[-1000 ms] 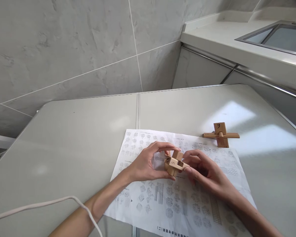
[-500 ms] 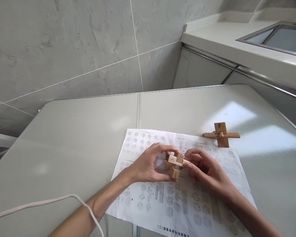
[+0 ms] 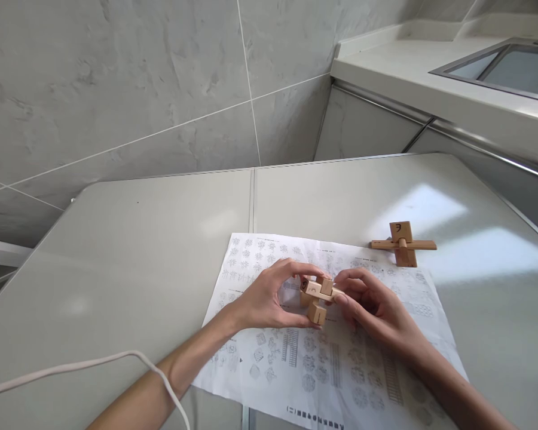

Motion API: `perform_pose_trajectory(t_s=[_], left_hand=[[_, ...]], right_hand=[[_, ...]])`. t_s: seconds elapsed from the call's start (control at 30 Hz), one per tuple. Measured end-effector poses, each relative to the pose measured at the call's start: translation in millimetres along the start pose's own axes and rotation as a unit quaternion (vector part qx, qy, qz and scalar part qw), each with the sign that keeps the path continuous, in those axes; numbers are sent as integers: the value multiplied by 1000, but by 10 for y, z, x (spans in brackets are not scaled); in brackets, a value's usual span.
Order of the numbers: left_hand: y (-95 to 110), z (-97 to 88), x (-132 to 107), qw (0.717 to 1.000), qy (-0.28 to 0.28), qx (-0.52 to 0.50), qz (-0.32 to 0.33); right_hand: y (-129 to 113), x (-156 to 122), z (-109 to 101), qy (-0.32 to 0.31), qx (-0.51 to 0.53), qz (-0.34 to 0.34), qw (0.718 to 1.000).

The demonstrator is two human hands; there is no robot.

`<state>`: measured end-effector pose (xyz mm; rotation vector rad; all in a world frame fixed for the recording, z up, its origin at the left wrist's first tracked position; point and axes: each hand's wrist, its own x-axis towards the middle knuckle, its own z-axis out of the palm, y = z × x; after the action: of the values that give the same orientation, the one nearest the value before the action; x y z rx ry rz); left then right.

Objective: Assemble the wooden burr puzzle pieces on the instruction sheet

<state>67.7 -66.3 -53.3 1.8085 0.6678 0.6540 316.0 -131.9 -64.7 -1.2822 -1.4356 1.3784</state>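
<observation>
A small wooden burr puzzle (image 3: 316, 292), made of interlocking notched blocks with dark marks on some faces, is held between my hands above a printed sheet (image 3: 269, 352). My left hand (image 3: 275, 295) grips it from the left, with fingers over its top and the thumb at its lower end. My right hand (image 3: 374, 307) pinches the right end of a light block of the same puzzle between thumb and fingers. Parts of the blocks are hidden behind my fingertips. The sheet carries rows of small diagrams and appears upside down.
A second wooden puzzle assembly (image 3: 403, 244), cross-shaped with a mark on its upper block, stands at the sheet's upper right edge. A white cable (image 3: 94, 360) crosses my left forearm. Beyond the pale table (image 3: 161, 239) are a grey tiled wall and a counter with a sink (image 3: 511, 65).
Almost nothing differs. Both hands keep their hold on the wooden puzzle, and the other assembly stays in place.
</observation>
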Motion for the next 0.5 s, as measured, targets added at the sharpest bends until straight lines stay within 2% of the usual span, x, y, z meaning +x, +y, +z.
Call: perform_pose_trajectory(t_s=[0.5], left_hand=[[-54,8,-8,1000,0,10,18]], right_hand=[[17,4,0,1,-18,-1,1000]])
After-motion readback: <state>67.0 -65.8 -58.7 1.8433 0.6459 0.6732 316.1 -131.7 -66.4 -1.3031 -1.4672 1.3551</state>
